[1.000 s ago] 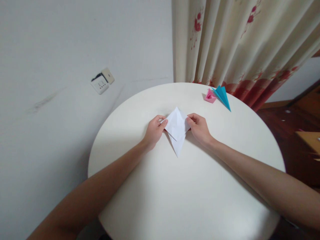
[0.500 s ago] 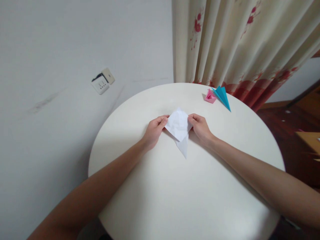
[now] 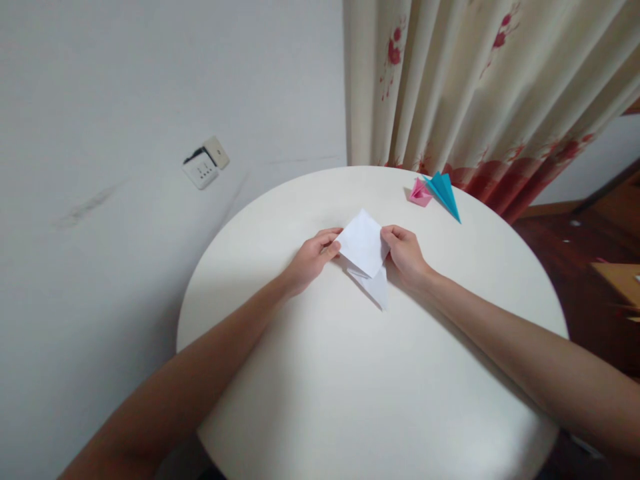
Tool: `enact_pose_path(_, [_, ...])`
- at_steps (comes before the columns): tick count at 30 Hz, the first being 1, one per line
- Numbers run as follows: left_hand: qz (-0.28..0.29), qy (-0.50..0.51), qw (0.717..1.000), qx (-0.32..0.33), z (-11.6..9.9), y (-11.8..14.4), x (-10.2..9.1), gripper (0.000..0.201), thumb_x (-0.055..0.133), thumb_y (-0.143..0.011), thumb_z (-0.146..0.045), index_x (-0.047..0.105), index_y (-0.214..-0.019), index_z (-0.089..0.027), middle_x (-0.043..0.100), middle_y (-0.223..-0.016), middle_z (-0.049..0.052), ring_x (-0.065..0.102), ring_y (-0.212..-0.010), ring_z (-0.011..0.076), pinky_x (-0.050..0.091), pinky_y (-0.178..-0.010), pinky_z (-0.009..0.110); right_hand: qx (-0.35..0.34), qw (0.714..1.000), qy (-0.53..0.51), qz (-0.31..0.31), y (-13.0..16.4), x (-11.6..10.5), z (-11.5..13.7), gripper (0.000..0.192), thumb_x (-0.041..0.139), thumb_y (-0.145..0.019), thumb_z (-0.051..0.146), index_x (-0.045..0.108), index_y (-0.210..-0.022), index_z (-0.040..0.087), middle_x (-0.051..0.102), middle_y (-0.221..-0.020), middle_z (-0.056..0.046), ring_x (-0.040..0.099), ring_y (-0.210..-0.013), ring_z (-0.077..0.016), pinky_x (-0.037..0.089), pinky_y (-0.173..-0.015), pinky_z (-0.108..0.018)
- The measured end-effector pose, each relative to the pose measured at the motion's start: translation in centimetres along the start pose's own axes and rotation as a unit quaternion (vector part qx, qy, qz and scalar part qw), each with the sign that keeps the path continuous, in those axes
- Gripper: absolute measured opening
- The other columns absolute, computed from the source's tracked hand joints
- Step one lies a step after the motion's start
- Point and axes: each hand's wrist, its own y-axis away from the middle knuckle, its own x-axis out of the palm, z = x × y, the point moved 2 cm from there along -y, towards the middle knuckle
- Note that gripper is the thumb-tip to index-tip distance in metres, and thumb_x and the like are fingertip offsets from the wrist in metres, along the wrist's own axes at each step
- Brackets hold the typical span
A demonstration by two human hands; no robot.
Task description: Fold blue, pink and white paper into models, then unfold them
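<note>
Both hands are on one white folded paper [image 3: 366, 250] at the middle of the round white table [image 3: 350, 393]. The left hand [image 3: 311, 259] has its fingers curled in, pinching the paper's left corner between thumb and fingertips. The right hand [image 3: 406, 254] is likewise narrowed, nipping the right corner. The upper flap stands slightly raised; a pointed layer lies beneath it, aimed toward the near right. Count: one white piece in hand, and two finished paper pieces at the far right edge, one pink [image 3: 419, 193], one blue [image 3: 444, 191], touching each other, well apart from the hands.
</note>
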Motion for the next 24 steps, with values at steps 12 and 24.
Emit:
enact_pose_path(12, [0.03, -0.038, 0.999, 0.023, -0.5, 0.1, 0.7, 0.032, 0.06, -0.091, -0.047, 0.072, -0.088, -0.017, 0.054, -0.133, 0.012, 0.048, -0.127, 0.0265, 0.039, -0.107, 0.037, 0.029, 0.999, -0.033, 0.028, 0.5, 0.5, 0.9, 0.015, 0.069, -0.065, 0.03, 0.059, -0.064, 0.019, 0.052, -0.059, 0.002, 0.045, -0.057, -0.0126, 0.03, -0.051, -0.025])
enact_pose_path(24, [0.024, -0.084, 0.996, 0.027, 0.6, 0.1, 0.7, 0.046, 0.048, -0.094, -0.057, 0.067, -0.103, -0.017, 0.048, -0.129, 0.012, 0.044, -0.125, 0.0254, 0.035, -0.109, 0.036, 0.04, 0.998, -0.04, 0.042, 0.8, 0.7, 0.8, 0.016, 0.07, -0.066, 0.031, 0.06, -0.065, 0.019, 0.053, -0.06, 0.002, 0.046, -0.058, -0.0132, 0.03, -0.052, -0.025])
